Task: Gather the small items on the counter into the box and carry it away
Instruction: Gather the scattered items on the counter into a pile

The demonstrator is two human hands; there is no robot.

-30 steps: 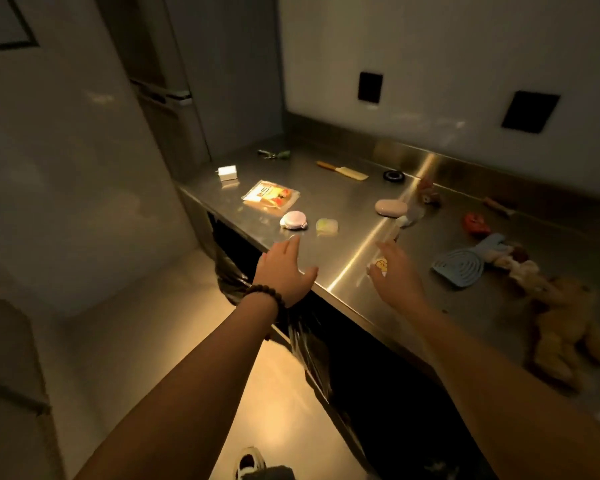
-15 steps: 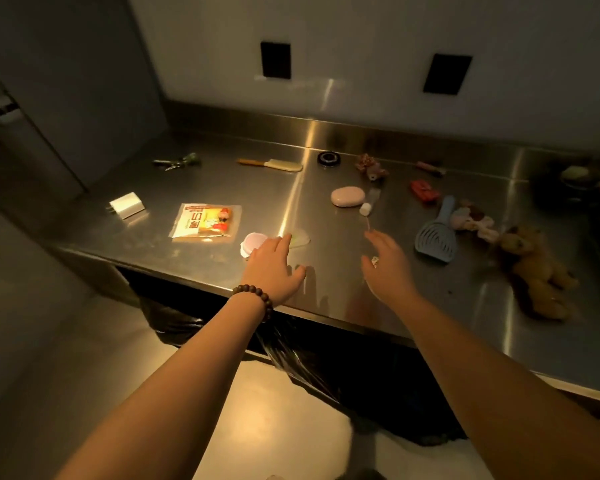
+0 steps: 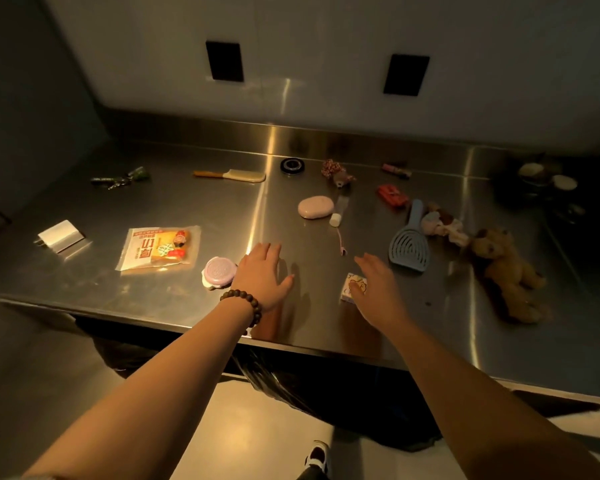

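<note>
Both hands are held over the front of the steel counter (image 3: pixel 160 299) with fingers straight, holding nothing. The left hand (image 3: pixel 262 275) is just beside a round lilac case (image 3: pixel 219 271). The right hand (image 3: pixel 378 289) partly covers a small white card (image 3: pixel 352 284). Farther back lie a snack packet (image 3: pixel 160 249), blue scoop (image 3: pixel 409 244), pink oval case (image 3: pixel 316 206) and comb (image 3: pixel 236 175). No box is visible.

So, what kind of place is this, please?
Probably a kitchen or utility room: a stainless steel counter with a raised backsplash against a plain wall, and two dark wall plates, perhaps sockets.
</note>
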